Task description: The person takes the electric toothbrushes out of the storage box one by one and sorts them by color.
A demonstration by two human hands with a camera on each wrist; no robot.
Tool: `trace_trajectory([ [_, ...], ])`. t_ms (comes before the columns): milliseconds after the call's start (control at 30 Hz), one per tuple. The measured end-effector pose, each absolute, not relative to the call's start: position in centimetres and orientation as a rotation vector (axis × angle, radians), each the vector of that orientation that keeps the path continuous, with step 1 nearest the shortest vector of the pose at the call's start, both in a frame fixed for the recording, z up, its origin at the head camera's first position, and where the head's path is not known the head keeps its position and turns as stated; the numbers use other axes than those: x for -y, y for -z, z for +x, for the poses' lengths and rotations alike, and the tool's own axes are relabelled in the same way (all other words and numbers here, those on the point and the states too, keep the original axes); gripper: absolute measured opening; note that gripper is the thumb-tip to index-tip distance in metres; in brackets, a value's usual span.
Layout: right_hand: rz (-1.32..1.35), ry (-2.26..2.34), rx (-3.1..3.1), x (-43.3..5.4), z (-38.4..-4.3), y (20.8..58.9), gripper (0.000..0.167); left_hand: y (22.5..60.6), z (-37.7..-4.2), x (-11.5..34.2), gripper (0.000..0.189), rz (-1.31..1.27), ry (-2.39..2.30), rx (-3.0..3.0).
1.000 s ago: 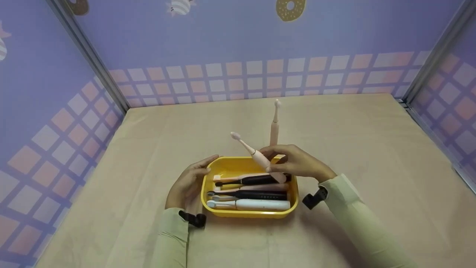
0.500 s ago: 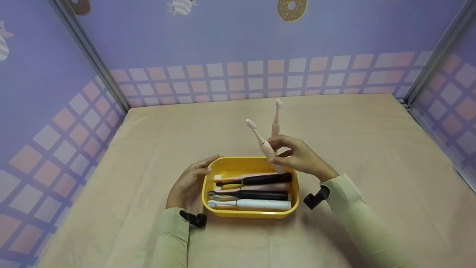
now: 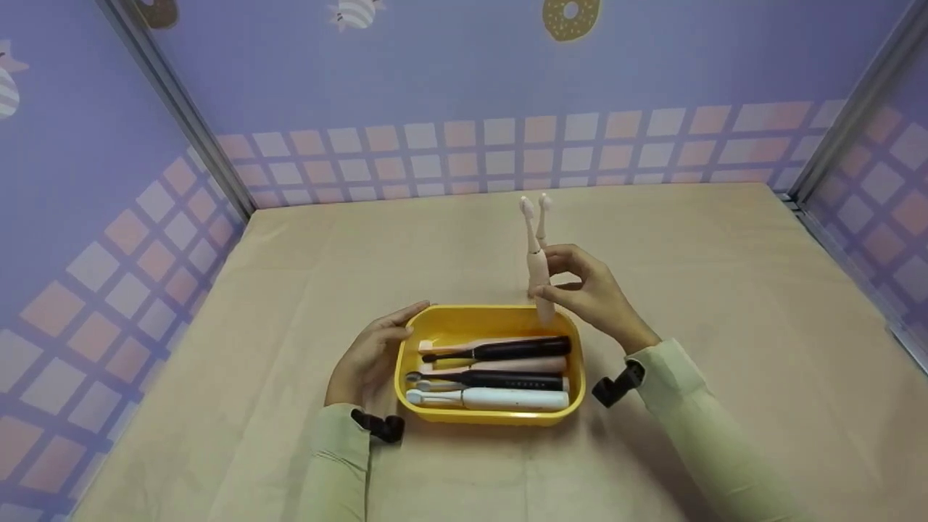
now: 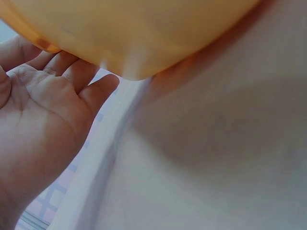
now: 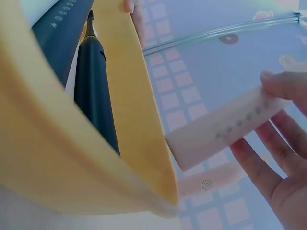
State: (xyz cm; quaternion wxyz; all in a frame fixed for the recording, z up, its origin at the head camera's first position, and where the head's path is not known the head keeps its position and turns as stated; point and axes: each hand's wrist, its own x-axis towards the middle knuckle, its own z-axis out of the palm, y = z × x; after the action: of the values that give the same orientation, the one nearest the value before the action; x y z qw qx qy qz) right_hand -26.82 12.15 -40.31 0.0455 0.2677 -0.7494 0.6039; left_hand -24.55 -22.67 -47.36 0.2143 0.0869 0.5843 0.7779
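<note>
My right hand (image 3: 591,293) pinches a pale pink electric toothbrush (image 3: 538,268) by its handle, brush head up, over the far right rim of a yellow tray (image 3: 464,312). In the right wrist view the toothbrush handle (image 5: 216,129) shows a row of small marks, its base close to the tray's wall. Just behind stands a second pale toothbrush (image 3: 544,210), upright on the table and partly hidden by the first. My left hand (image 3: 366,355) holds the tray at its far left corner. Inside the tray lie a white toothbrush (image 3: 515,398), black toothbrushes (image 3: 522,348) and pink ones (image 3: 540,365).
A beige cloth (image 3: 652,239) covers the table. Purple panels with pink and white checks (image 3: 500,145) stand at the back and both sides, joined by metal posts (image 3: 181,109). Each wrist wears a small black camera (image 3: 616,384).
My right hand has lifted the pink toothbrush up and away from the tray's inside, turning it from slanted to nearly upright beside the standing one. My left hand has stayed at the tray.
</note>
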Motion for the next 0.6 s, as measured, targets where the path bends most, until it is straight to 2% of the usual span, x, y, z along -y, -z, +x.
trace_trajectory([
  [600,0.548,-1.884,2.073,-12.1,-28.1,41.3,0.043,47.2,-24.4,22.6,0.053,0.208,-2.144,-1.613],
])
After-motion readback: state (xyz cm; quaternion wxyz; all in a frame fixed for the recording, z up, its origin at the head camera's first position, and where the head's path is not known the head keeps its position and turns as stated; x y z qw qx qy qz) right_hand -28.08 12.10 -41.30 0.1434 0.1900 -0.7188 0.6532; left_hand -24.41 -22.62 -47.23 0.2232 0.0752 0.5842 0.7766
